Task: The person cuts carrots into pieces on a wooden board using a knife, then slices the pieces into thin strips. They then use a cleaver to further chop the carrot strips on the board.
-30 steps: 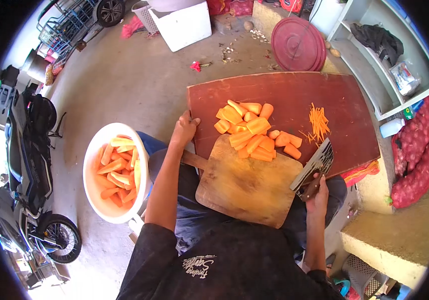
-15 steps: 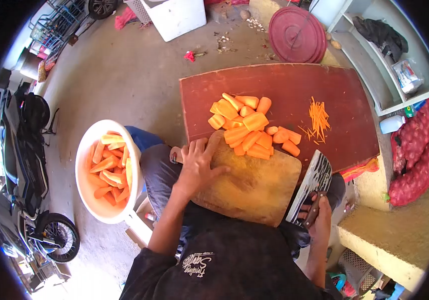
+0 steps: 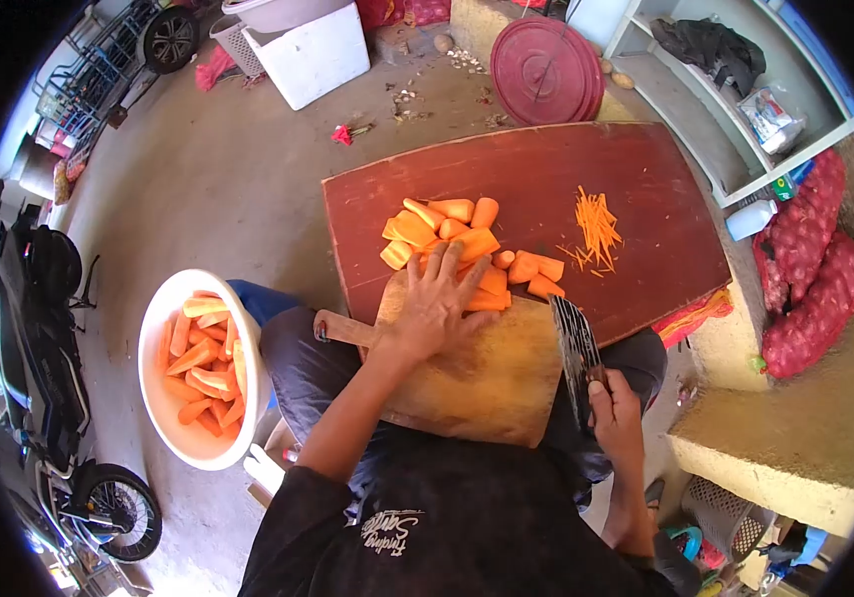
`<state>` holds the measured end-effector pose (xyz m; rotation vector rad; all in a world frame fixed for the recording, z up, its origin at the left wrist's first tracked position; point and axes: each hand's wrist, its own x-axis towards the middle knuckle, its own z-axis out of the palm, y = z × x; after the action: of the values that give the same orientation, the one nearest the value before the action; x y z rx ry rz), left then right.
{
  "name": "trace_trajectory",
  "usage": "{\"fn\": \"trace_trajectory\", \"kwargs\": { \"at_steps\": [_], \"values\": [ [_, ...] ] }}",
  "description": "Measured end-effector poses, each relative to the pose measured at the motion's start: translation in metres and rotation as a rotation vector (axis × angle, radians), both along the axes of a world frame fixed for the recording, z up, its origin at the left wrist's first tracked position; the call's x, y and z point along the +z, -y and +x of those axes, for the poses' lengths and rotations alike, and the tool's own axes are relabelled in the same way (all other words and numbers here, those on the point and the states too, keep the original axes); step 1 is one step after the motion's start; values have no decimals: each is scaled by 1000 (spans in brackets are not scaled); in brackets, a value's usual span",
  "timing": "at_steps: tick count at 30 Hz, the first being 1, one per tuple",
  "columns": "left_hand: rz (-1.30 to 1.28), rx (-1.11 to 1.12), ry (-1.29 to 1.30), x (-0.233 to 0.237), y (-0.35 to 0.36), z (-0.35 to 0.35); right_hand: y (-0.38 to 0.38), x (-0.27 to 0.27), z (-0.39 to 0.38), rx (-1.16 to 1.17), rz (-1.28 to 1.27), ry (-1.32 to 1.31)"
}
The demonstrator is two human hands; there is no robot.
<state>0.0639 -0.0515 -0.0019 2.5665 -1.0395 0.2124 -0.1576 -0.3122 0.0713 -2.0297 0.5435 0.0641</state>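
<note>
My left hand point(image 3: 434, 310) reaches over the wooden cutting board point(image 3: 477, 383), its fingers spread at the near edge of a pile of peeled carrot pieces point(image 3: 452, 211). Whether it grips a piece cannot be made out. In my right hand point(image 3: 614, 413) is the handle of a broad cleaver point(image 3: 574, 348), its wet blade beside the board's right edge. The board rests across my lap against a red-brown table point(image 3: 646, 289). Thin carrot strips point(image 3: 598, 231) lie in a small heap on the table, right of the pile.
A white tub point(image 3: 153, 398) of peeled carrots stands at the left, near a parked motorcycle point(image 3: 39, 348). Beyond the table are a red round lid point(image 3: 547, 72) and a white box point(image 3: 313, 60). Red net sacks point(image 3: 817, 313) lie at the right beside a shelf point(image 3: 681, 109).
My left hand has moved from the board's handle end forward to the carrot pile. The cleaver has turned more upright. The whole view has shifted slightly.
</note>
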Motion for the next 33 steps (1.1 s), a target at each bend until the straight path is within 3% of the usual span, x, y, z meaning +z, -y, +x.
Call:
{"fn": "trace_trajectory", "kwargs": {
  "at_steps": [4, 10, 13, 16, 19, 23, 29, 33],
  "values": [
    [65, 21, 65, 5, -12, 7, 1, -4, 3, 40, -171, 109],
    [-71, 226, 104, 12, -51, -15, 13, 21, 9, 96, -392, 131],
    [-122, 310, -15, 4, -77, -42, 28, 16, 9, 169, -499, 103],
    [-167, 357, -104, -12, -88, -49, 30, 15, 14, 211, -409, 89],
    [-223, 311, -163, 2, -80, -30, 31, 19, 23, 198, -278, -40],
    [-412, 287, -111, -18, -81, -5, 31, 7, 20, 197, -230, 35],
    [-361, 286, -212, -27, -85, 19, 26, 7, 13, 184, -173, 44],
    [-330, 346, -83, -17, -83, 28, 23, 15, 11, 207, -179, 31]
  ]
}}
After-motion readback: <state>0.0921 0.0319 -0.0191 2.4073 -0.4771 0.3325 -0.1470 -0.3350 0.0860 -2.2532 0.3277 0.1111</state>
